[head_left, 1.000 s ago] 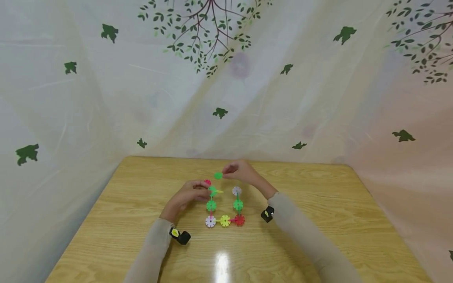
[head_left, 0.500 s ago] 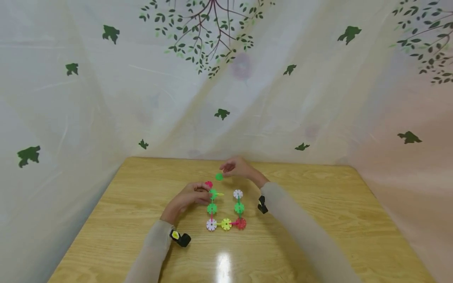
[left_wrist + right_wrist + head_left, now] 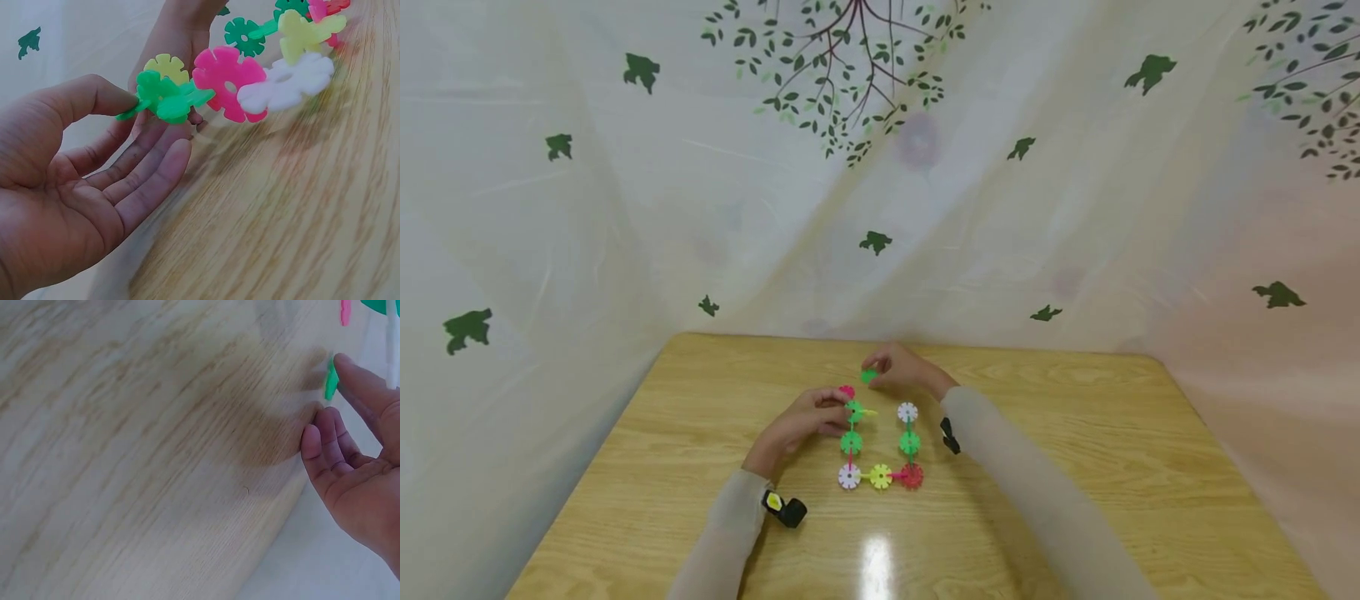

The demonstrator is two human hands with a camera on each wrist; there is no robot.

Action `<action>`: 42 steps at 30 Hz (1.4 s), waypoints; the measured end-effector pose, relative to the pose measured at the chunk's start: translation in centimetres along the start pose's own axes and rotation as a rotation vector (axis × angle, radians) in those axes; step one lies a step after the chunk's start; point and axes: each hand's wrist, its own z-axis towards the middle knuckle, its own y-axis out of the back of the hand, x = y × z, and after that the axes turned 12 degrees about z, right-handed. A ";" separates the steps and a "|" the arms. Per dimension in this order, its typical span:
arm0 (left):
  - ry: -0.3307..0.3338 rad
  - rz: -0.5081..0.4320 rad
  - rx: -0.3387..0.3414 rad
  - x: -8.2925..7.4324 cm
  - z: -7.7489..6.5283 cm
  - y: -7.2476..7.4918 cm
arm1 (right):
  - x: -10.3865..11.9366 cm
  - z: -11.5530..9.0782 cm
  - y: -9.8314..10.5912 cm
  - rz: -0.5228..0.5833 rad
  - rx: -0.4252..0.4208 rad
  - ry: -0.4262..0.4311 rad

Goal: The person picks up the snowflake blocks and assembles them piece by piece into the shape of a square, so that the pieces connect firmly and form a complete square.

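Note:
My left hand pinches a green notched building disc between thumb and fingers, at the upper left of a U-shaped chain of interlocking discs. A yellow disc stands edge-on from that green disc, and a pinkish-red disc sits just beyond it. My right hand holds a loose green disc at its fingertips, apart from the chain. In the right wrist view this green disc appears edge-on by the fingertips. The chain's right arm ends in a white disc.
A white disc, a yellow disc and a red disc form the chain's near side. Everything lies on a wooden table. A patterned cloth hangs behind the table's far edge.
My right hand has shifted slightly left, its fingers now covering more of the loose green disc. The left hand keeps its grip on the chain, which stays in nearly the same place.

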 end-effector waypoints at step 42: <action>-0.012 0.036 -0.100 -1.1 1.2 -1.9 | -1.6 -8.3 3.4 0.338 -0.151 -0.110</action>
